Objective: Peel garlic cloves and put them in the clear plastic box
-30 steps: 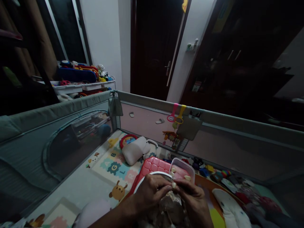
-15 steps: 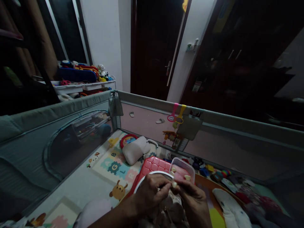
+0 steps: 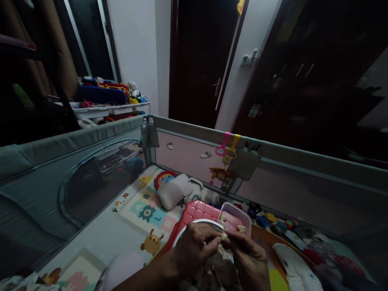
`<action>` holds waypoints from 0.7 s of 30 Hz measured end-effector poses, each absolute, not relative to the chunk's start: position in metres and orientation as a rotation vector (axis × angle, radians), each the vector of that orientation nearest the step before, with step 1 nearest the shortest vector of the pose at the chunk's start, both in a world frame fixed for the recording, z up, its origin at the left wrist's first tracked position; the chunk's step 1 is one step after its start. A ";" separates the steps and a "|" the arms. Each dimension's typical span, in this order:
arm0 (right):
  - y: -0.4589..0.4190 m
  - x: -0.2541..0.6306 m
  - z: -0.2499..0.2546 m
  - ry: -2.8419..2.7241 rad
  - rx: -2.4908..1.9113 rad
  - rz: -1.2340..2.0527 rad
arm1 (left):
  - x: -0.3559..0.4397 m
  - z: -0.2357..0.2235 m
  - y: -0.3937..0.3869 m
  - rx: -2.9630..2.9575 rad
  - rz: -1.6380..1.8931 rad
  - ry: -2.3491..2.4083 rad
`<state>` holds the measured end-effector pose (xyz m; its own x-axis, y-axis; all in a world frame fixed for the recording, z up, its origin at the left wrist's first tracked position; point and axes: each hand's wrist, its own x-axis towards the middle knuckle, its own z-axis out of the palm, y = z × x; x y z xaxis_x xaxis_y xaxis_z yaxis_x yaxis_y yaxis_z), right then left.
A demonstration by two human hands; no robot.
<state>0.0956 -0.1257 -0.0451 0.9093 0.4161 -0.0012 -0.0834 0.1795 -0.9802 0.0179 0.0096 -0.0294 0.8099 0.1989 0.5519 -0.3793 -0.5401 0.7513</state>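
A small pale garlic clove [image 3: 224, 235] is pinched between the fingertips of both hands. My left hand [image 3: 197, 246] is closed on it from the left, and my right hand [image 3: 250, 258] from the right. Below them a white-rimmed bowl [image 3: 200, 221] holds garlic bulbs and skins [image 3: 220, 268], dim and partly covered by the hands. Just beyond my right hand stands a clear plastic container [image 3: 249, 220] with a few peeled cloves [image 3: 241, 228] inside. Both rest on or against a red padded-looking surface [image 3: 198, 209].
Playpen walls [image 3: 188, 123] enclose the space. On the patterned mat [image 3: 121, 232] lie a white pillow-like object [image 3: 173, 191] and a red round toy [image 3: 165, 178]. Assorted toys [image 3: 269, 218] line the right side, near a white cloth item [image 3: 294, 264]. Two straps [image 3: 233, 146] hang on the far rail.
The camera view has shifted slightly, so the scene sits a little further right. Both hands stay together at the clove, with only small finger movement.
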 end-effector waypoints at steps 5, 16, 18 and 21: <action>-0.126 0.091 -0.042 -0.277 -1.380 0.333 | 0.022 -0.042 0.008 2.093 0.858 -0.093; -0.121 0.094 -0.041 -0.150 -1.155 0.682 | 0.027 -0.044 0.008 2.288 0.821 0.085; -0.119 0.094 -0.040 -0.079 -1.052 0.758 | 0.029 -0.047 0.008 2.338 0.769 0.123; -0.119 0.097 -0.039 -0.026 -0.978 0.829 | 0.031 -0.051 0.009 2.378 0.682 0.099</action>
<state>0.0967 -0.1186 -0.0392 0.7005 0.6307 -0.3339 -0.6090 0.2843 -0.7405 0.0309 0.0087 -0.0510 0.8616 0.2385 0.4480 -0.1016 -0.7837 0.6127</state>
